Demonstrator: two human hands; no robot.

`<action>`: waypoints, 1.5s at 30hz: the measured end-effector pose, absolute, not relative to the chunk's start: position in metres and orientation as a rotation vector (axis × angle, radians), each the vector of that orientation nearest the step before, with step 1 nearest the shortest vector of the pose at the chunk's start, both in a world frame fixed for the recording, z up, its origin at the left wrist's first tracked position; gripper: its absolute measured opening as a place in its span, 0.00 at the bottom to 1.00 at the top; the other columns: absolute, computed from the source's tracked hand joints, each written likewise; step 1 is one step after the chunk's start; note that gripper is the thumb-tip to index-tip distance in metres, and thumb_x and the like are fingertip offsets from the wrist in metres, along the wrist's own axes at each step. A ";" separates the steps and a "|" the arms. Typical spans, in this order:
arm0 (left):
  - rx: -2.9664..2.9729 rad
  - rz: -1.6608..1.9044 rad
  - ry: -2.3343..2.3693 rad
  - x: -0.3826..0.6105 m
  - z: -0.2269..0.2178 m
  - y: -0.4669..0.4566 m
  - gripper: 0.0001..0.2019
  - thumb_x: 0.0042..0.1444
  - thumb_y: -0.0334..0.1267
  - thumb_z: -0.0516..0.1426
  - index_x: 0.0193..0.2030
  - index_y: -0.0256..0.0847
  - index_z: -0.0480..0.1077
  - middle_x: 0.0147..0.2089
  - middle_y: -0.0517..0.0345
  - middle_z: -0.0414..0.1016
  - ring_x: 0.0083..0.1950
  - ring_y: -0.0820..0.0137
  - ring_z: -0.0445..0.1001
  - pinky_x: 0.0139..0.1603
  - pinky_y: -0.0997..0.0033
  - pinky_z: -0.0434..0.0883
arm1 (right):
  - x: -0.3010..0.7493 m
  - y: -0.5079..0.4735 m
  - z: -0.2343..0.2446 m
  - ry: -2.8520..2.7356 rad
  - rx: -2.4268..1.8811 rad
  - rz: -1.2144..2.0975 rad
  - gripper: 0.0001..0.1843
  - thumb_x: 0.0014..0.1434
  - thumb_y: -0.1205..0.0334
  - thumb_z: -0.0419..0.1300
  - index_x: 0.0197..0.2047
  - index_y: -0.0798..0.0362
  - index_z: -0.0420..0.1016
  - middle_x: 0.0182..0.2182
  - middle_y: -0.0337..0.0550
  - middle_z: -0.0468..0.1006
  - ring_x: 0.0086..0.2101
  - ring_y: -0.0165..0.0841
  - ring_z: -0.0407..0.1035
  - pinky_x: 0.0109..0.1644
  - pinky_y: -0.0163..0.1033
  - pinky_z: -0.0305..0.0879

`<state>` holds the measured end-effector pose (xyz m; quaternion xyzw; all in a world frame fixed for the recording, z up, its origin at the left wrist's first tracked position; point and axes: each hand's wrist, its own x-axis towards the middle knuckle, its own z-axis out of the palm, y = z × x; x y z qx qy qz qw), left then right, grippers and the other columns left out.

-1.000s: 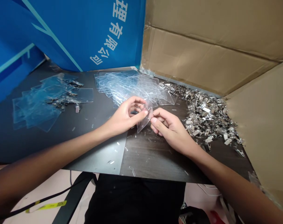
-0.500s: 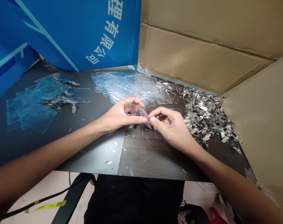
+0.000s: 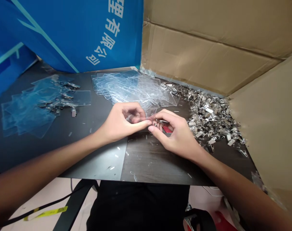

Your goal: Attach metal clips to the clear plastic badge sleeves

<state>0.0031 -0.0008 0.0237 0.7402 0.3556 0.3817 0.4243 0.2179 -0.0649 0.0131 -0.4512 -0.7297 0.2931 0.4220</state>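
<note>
My left hand (image 3: pixel 121 123) and right hand (image 3: pixel 176 133) meet fingertip to fingertip over the middle of the dark table (image 3: pixel 141 160). Left fingers are curled in, thumb and forefinger pinching a clear sleeve (image 3: pixel 135 118); it's see-through and mostly hidden in my hand, so I can't make out its edges. Right thumb and forefinger pinch a small metal clip (image 3: pixel 159 121), held right against the sleeve at my left thumb tip. The other right fingers are bent under. Something red (image 3: pixel 167 129) shows below them, can't tell what.

Just behind my hands lies 1 loose stack of clear sleeves (image 3: pixel 131 88). A heap of metal clips (image 3: pixel 208 117) sits just right of my right hand. Far left, well apart, is a spread of sleeves with clips on (image 3: pixel 39 106). Small scraps (image 3: pixel 133 175) dot the table near its front edge. A blue board (image 3: pixel 75 32) and cardboard (image 3: pixel 208 54) stand behind.
</note>
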 end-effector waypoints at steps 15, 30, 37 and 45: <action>1.979 1.022 0.879 0.000 0.016 -0.004 0.09 0.58 0.37 0.71 0.31 0.39 0.78 0.25 0.63 0.71 0.27 0.76 0.67 0.27 0.76 0.64 | 0.222 -0.061 0.007 -1.797 -1.090 0.718 0.14 0.74 0.69 0.63 0.51 0.48 0.91 0.39 0.42 0.86 0.35 0.34 0.79 0.44 0.43 0.76; 1.948 0.859 0.816 -0.001 0.025 0.009 0.08 0.65 0.43 0.67 0.38 0.41 0.84 0.38 0.53 0.87 0.37 0.67 0.83 0.42 0.69 0.81 | 0.227 -0.052 0.013 -1.681 -1.200 0.977 0.15 0.69 0.62 0.68 0.57 0.50 0.91 0.46 0.48 0.89 0.40 0.37 0.85 0.44 0.44 0.81; 1.727 0.999 1.059 -0.025 0.050 0.051 0.08 0.53 0.32 0.64 0.42 0.40 0.79 0.37 0.52 0.86 0.34 0.67 0.80 0.40 0.62 0.81 | 0.290 -0.020 0.026 -1.789 -1.835 0.127 0.17 0.69 0.68 0.65 0.57 0.57 0.90 0.49 0.57 0.87 0.47 0.48 0.81 0.59 0.61 0.78; 1.730 1.014 1.923 -0.128 0.084 0.112 0.11 0.62 0.43 0.64 0.38 0.37 0.71 0.29 0.59 0.79 0.35 0.67 0.79 0.48 0.59 0.82 | 0.343 -0.001 0.019 -1.710 -2.432 -0.212 0.16 0.67 0.66 0.68 0.56 0.57 0.90 0.50 0.61 0.88 0.53 0.54 0.81 0.58 0.54 0.74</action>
